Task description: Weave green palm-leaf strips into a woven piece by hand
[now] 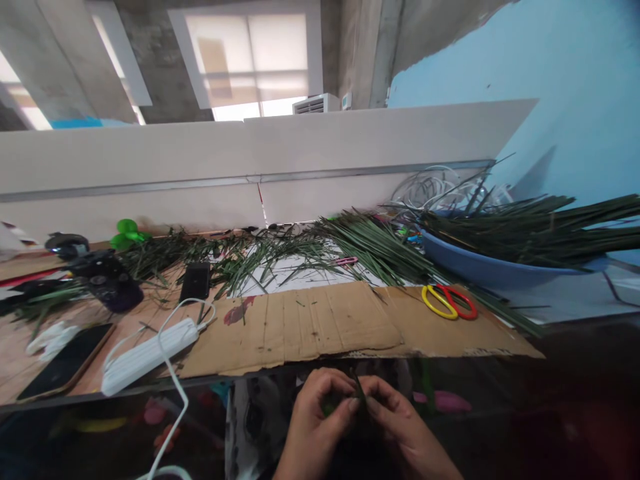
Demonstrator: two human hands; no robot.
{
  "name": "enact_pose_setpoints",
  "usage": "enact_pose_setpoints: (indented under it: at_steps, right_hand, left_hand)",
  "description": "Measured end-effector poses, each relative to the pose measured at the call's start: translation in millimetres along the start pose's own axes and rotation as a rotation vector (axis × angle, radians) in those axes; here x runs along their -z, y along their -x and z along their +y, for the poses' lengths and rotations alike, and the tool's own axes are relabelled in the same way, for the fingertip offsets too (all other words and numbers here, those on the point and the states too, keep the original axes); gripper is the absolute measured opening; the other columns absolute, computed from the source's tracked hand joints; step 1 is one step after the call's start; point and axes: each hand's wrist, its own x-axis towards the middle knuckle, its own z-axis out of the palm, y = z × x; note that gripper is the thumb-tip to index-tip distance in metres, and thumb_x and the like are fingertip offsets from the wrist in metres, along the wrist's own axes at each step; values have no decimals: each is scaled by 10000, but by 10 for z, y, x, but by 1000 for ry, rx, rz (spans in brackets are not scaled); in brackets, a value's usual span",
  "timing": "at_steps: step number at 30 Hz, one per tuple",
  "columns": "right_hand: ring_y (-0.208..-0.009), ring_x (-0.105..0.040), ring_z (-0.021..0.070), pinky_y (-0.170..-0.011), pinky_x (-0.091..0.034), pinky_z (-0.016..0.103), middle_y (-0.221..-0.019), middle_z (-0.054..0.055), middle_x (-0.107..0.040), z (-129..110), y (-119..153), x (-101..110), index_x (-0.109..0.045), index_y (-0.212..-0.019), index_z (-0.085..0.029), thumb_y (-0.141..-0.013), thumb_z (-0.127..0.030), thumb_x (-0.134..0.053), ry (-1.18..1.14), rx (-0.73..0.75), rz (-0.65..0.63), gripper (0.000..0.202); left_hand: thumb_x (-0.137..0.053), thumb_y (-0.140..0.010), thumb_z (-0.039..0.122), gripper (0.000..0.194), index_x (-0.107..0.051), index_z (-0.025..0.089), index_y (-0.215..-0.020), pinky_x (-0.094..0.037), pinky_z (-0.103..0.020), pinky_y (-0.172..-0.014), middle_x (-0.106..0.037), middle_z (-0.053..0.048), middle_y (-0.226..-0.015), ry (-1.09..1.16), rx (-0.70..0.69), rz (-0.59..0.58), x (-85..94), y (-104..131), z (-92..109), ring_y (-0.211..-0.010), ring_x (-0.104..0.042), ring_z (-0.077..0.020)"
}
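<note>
"One green leaf strip (359, 387) was held how?"
"Left hand (323, 408) and right hand (396, 412) pinched it, just in front of the cardboard (323, 325)."
"What helped?"
"Gentle, closely spaced pinches seemed safest against splitting."

Left hand (323, 417) and right hand (395, 413) close together just off near edge of table (157, 303), thin dark green strip (359, 388) pinched between them; cardboard (310, 327) along that edge, scissors (448, 301) with yellow and red handles on its right part; blue basin (480, 261) at right, heaped with long green leaves (525, 233); loose cuttings (280, 253) strewn behind cardboard; white power strip (150, 357) and dark phone (65, 360) at left
</note>
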Motion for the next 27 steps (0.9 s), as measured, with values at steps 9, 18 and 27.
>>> enact_pose_setpoints:
  at_steps: [9,18,27]
  right_hand:
    - [-647,-504,140,-590,-410,222,-722,-18,-567,-38,-68,145,-658,-752,-203,-741,-488,-808,117,132,2,323]
    - [-641,-548,149,-605,-444,244,-707,-13,-592,-162,-30,168,-653,-770,-194,-763,-442,-812,111,96,-29,295]
    - [-610,-540,123,-580,-435,208,-679,-18,-619,-82,-69,141,-637,-742,-186,-721,-421,-857,-31,20,-8,322]
  left_hand:
    - [-680,-783,476,333,-532,180,-739,-300,-206,-503,-438,54,-627,140,305,-158,138,-45,161,-545,-356,-97]
    - [-658,-791,195,143,-669,186,-933,-432,-260,-783,-694,-27,-908,-290,83,-95,315,-61,284,-870,-606,-195]
    - [-549,-926,286,183,-680,199,-833,-441,-264,-750,-684,-33,-847,-424,-20,-23,282,-51,134,-827,-635,-197]
